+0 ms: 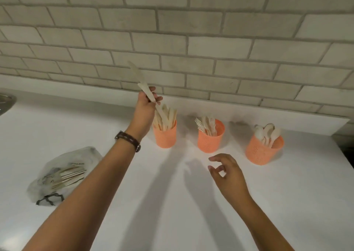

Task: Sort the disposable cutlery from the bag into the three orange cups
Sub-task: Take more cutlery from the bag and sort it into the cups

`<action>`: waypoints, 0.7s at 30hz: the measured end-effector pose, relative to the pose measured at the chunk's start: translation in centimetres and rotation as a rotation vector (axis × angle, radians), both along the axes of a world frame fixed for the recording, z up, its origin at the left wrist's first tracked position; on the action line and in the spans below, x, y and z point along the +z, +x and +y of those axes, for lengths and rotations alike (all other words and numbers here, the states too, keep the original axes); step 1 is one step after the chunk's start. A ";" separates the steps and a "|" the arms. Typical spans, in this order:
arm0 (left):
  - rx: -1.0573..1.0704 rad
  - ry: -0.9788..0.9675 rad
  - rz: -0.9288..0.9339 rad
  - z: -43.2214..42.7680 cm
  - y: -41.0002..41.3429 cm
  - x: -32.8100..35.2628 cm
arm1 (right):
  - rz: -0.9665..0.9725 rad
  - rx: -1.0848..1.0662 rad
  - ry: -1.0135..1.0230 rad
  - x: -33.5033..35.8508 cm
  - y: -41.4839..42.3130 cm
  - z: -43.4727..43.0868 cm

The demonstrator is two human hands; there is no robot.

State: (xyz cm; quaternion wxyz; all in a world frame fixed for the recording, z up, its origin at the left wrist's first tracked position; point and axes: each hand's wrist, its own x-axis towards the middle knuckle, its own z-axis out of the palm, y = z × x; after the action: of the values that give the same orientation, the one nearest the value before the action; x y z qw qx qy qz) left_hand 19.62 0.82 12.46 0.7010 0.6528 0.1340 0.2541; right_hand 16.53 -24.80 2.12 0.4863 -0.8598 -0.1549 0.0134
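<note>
Three orange cups stand in a row on the white counter. The left cup (165,137) holds several knives, the middle cup (209,140) several forks, the right cup (262,152) several spoons. My left hand (146,105) pinches a pale wooden knife (142,83) by its handle just above the left cup, blade pointing up and away; its lower end reaches down among the knives. My right hand (228,171) hovers over the counter in front of the middle cup, fingers loosely curled, holding nothing. A clear plastic bag (63,174) with several more utensils lies at the left.
A tiled wall (191,40) rises behind the cups. A metal rim (6,102) shows at the far left edge. The counter (172,212) ends at the right near a dark gap (347,155). A watch sits on my left wrist.
</note>
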 end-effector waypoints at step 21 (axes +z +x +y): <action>0.205 0.438 0.213 5.1 -12.0 -3.4 | 0.148 0.326 0.010 -2.6 -5.5 7.8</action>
State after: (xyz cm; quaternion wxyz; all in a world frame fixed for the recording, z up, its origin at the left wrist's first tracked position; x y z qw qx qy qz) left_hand 7.61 5.91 9.04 0.4955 0.7950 0.2140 0.2767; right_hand 11.07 -16.98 -0.51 0.4922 -0.8176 -0.2560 0.1542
